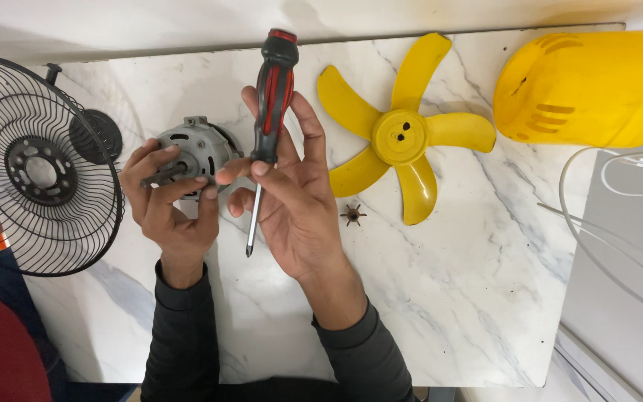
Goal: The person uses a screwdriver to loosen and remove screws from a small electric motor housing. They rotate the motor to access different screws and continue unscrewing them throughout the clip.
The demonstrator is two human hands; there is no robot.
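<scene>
right now the left hand (169, 201) has its fingers (187, 182) clenched around the shaft of the grey fan motor (199, 149), held just above the bench (448, 298). the right hand (292, 201) grips the screwdriver (269, 112) tip down, touching the motor's side. the loose, high hold could let the tip slip toward the left fingers, or the motor could drop. no containers show; the small black nut (352, 215) lies loose near the right hand, beside the yellow blade (400, 138), and could roll.
</scene>
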